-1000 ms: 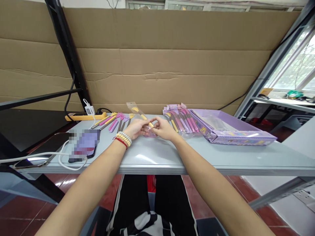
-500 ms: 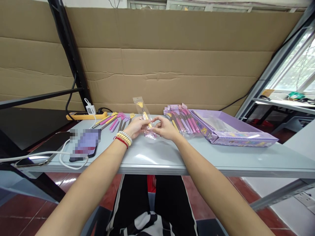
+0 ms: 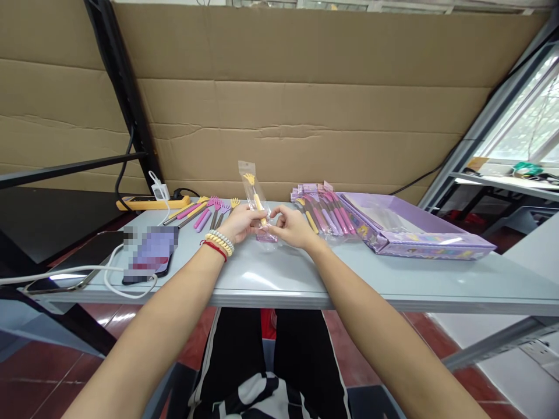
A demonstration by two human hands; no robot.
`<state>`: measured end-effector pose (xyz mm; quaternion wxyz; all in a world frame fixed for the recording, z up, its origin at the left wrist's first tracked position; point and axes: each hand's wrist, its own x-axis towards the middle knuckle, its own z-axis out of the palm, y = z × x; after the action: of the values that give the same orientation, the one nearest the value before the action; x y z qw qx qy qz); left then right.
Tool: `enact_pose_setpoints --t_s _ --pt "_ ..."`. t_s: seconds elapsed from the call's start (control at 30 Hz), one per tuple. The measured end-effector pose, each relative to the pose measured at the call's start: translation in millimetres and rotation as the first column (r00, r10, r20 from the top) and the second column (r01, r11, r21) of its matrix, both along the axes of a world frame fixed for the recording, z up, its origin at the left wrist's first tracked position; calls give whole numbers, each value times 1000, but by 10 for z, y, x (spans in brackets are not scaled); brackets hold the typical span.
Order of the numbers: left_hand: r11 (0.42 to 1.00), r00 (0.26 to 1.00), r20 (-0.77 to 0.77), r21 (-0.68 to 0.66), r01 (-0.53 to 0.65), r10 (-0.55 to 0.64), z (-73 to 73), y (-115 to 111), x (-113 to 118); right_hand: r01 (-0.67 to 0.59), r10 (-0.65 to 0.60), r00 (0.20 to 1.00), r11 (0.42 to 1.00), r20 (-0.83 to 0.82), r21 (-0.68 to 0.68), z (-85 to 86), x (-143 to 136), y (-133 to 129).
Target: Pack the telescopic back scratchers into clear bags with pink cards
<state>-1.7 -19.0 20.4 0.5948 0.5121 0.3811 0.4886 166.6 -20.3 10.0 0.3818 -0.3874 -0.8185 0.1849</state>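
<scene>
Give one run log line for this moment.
left hand: holds bagged yellow tool; right hand: at its lower end; at right: packets, open purple box

Yellow fork-ended stick inside clear bag, prongs up, leaning slightly left

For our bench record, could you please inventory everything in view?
Bagged fork-shaped stick: one, yellow, between hands
Loose sticks: several, yellow, pink, purple, left of hands
Other bagged sticks: several, mostly pink, purple, right of hands
Box: one, purple, table's right
Phone: one, dark-edged, table's left
Flat device: one, dark, beside phone
Power strip: one, yellow, back left
Cable: at least one, white, left
Table: one, grey, under hands
Cardboard: one wall, brown, behind table
Window: one, pale, far right
Floor: one, red-tiled, below table
Bracelets: several, pale, red, left wrist
Legs: two, black-trousered, below table
Left hand, right hand: two, bare, centre
</scene>
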Motion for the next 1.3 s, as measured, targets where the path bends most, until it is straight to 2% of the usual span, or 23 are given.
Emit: enact_pose_setpoints --t_s 0.1,0.2,0.3,0.4,0.5,0.63,0.73,0.83,1.07,1.13,1.2,1.23,1.3 --pt "1000 1000 15 3 -16 16 13 -2 -1 -45 44 999 999 -25 -29 2 21 5" --pt "998 995 71 -19 -67 68 35 7 -14 -173 169 983 982 -70 -68 23 40 5" --pt "993 985 130 -37 -113 117 53 21 -36 -226 226 974 974 9 16 30 36 7" --pt "991 985 114 -45 -123 128 52 35 -54 -148 142 989 978 50 149 19 15 14" --pt "992 991 63 -48 -115 117 31 44 -58 -100 105 994 977 -19 186 13 1 25" --pt "998 998 -6 -23 -67 67 6 28 -35 -115 124 990 987 -70 114 28 0 38" --pt "1000 999 -37 -20 2 -3 12 -1 -12 -25 27 999 998 -41 65 36 -5 46" --pt "997 998 10 -38 62 -62 23 -18 -5 81 -81 997 997 -16 -4 35 -13 52" --pt "984 986 8 60 166 -166 -29 28 -25 168 -170 985 985 -29 -50 43 -15 61" --pt "990 992 15 65 124 -126 -27 39 -24 145 -152 983 986 -100 -80 29 -6 94" --pt "998 1000 19 56 19 -20 -8 41 -23 136 -153 973 985 -172 -106 -15 3 144" --pt "998 999 17 50 -49 48 4 39 -23 148 -164 972 984 -170 -102 -49 6 172" --pt "986 987 0 47 -159 159 24 36 -30 176 -178 982 983 -56 -46 -132 9 223"
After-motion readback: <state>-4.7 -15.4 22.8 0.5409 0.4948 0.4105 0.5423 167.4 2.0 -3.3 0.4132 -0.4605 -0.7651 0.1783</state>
